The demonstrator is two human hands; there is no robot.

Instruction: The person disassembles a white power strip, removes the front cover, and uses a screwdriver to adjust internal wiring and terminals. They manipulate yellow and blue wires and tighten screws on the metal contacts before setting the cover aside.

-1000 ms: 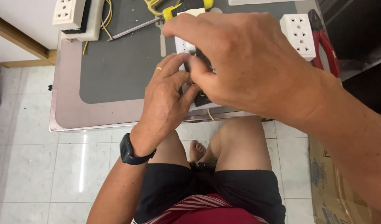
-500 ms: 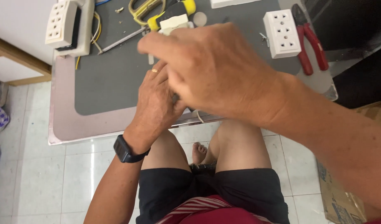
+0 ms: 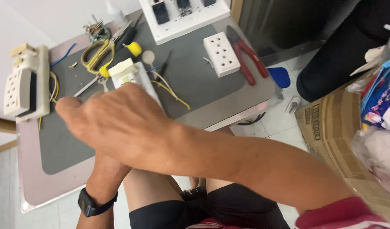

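We sit at a low table (image 3: 254,111) topped with a grey mat (image 3: 195,76), our knees just under its near edge. Our right hand (image 3: 118,123) reaches across the near half of the mat toward the left edge, back up, and hides most of what lies beneath it. Whether its fingers are closed on anything we cannot tell. Our left hand (image 3: 108,169) is almost wholly covered by the right; only the wrist with its black watch (image 3: 92,204) shows at the near edge, so its hold cannot be told either.

Just beyond our right hand, near the middle of the mat, a white power strip body (image 3: 135,76) pokes out, with yellow and white wires (image 3: 171,91) trailing from it toward the right. It looks to us like light, stiff plastic, fairly smooth; we judge it best gripped across its long sides, clear of the loose wires, which are thin and would bend or pull free easily.

A cardboard box (image 3: 330,127) stands on the floor to the right. At the left edge lies 1 opened white socket strip (image 3: 23,85). A white socket block (image 3: 221,54) sits toward the far right corner, red pliers (image 3: 248,59) just beside it. Yellow-handled scissors (image 3: 95,57) lie at the far left, and a screwdriver with a yellow end (image 3: 131,44) near them.
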